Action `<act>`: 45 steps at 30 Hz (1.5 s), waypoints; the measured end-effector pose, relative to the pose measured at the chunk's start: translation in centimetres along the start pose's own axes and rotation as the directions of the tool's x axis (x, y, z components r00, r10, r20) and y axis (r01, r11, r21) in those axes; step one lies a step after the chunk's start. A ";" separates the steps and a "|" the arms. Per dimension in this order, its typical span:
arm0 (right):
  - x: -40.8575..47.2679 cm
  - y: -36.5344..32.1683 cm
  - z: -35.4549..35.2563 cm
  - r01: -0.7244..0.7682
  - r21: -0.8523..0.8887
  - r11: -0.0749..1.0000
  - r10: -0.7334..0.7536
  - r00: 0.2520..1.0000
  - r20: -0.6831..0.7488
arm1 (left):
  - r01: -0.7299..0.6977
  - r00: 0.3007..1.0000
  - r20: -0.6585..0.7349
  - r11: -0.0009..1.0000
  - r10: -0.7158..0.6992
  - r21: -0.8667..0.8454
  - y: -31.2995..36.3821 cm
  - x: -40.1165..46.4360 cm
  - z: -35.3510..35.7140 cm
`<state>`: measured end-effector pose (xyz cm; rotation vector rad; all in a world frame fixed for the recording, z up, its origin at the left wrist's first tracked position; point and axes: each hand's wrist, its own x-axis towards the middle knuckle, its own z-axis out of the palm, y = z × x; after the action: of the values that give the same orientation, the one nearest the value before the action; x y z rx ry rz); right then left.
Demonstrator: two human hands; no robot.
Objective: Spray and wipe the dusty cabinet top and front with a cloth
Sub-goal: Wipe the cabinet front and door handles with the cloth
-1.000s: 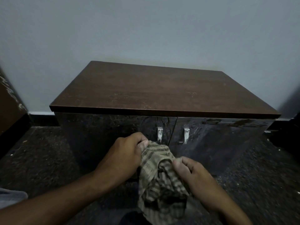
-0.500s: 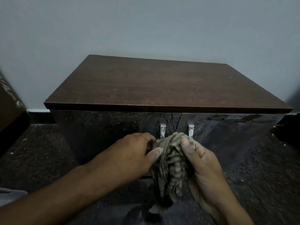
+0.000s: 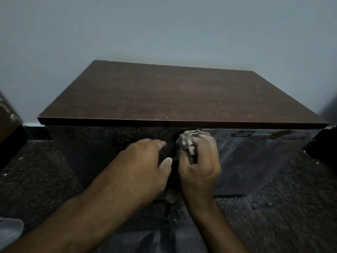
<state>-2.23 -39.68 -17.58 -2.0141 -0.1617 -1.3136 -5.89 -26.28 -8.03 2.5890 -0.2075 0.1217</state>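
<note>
I see a plain pale wall [image 3: 164, 28] ahead — dim, flat light. Below it lies a dark speckled floor [image 3: 284, 207], with brown furniture [image 3: 9, 123] at my left edge.

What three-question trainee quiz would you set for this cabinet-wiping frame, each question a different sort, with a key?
1. True or false: the cloth is bunched in the right hand.
2. Multiple choice: where is the cloth pressed? A) on the brown cabinet top; B) against the dark cabinet front, just under the top's front edge; C) on the floor.
3. Fill in: the left hand sits right beside the right hand with a partly curled grip, holding ____ that can be seen.

Key: 1 true; 2 B; 3 nothing.
</note>
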 end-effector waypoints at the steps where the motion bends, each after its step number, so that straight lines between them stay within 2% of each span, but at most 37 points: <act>1: 0.0 -0.2 0.2 -0.026 0.017 1.000 0.026 0.999 -0.028 | -0.018 1.000 -0.020 1.000 0.018 -0.005 0.1 0.0 0.0; 2: 0.0 -0.4 0.4 0.006 0.019 1.000 -0.006 1.000 -0.018 | -0.039 0.998 -0.040 0.999 0.039 -0.009 0.1 0.1 0.0; 5: 0.0 -0.2 0.6 0.203 0.005 0.979 -0.201 0.971 0.128 | -0.069 0.993 -0.091 0.997 0.070 0.019 0.0 0.3 0.4; 6: 0.3 0.1 0.4 0.191 0.017 0.981 -0.192 0.973 0.130 | -0.074 0.992 -0.097 0.997 0.076 0.026 -0.1 0.4 0.6; 9: 0.8 0.1 -0.1 0.034 0.025 0.999 -0.034 0.999 -0.018 | -0.069 0.994 -0.083 0.997 0.071 0.025 -0.1 0.3 0.9; 10: 0.9 -0.3 0.1 0.037 0.017 0.999 -0.036 0.999 -0.023 | -0.065 0.994 -0.083 0.998 0.067 0.021 0.0 0.4 0.7; 14: 1.0 -1.0 0.9 0.209 0.027 0.978 -0.211 0.971 0.113 | -0.039 0.987 -0.155 0.997 0.048 0.062 -0.3 0.5 -0.1; 18: 1.1 -1.2 0.5 0.029 0.026 0.999 -0.029 1.000 -0.005 | -0.033 0.978 -0.204 0.999 0.041 0.043 -0.8 0.3 -1.0; 22: 1.1 -1.3 0.2 0.179 0.061 0.982 -0.188 0.963 0.192 | -0.050 0.979 -0.198 0.999 0.052 0.014 -0.8 0.2 -1.4; 26: 0.5 -0.9 -1.1 -0.043 0.103 0.994 0.030 0.993 0.116 | -0.097 0.984 -0.152 0.995 0.093 -0.020 -0.7 -0.1 -1.0; 28: -0.3 -1.3 -1.9 -0.042 0.164 0.986 0.013 0.984 0.178 | -0.123 0.986 -0.117 0.992 0.121 -0.007 -0.8 -0.2 -0.6; 30: -0.6 -1.7 -3.1 -0.112 0.257 0.960 0.042 0.963 0.265 | -0.164 0.986 -0.044 0.986 0.162 -0.039 -1.0 -0.2 -0.2; 33: 0.2 -1.7 -5.0 -0.306 0.369 0.878 0.105 0.874 0.475 | -0.213 0.973 0.073 0.974 0.219 -0.080 -0.9 -0.1 0.1; 35: 1.0 -1.7 -6.3 -0.384 0.300 0.873 0.132 0.779 0.613 | -0.195 0.971 0.127 0.977 0.204 -0.083 -0.6 0.0 0.1; 39: 2.8 -0.5 -8.9 -0.547 -0.036 0.836 0.336 0.458 0.823 | -0.072 0.977 0.200 0.997 0.075 -0.022 -0.6 0.2 0.3; 42: 3.9 0.4 -10.4 -0.688 -0.112 0.717 0.352 0.218 0.910 | -0.054 0.957 0.287 0.998 0.040 0.038 -0.5 -0.2 0.7; 43: 4.2 0.4 -10.6 -0.698 -0.133 0.703 0.339 0.166 0.926 | -0.064 0.956 0.291 0.996 0.045 0.057 -0.4 -0.3 0.7; 45: 4.6 0.3 -10.9 -0.696 -0.173 0.697 0.345 0.115 0.931 | -0.082 0.960 0.275 0.993 0.057 0.083 -0.4 -0.3 0.6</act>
<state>-8.12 -47.88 -11.40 -1.9638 -0.1143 0.4872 -6.15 -26.26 -8.80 2.6864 -0.4020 -0.2070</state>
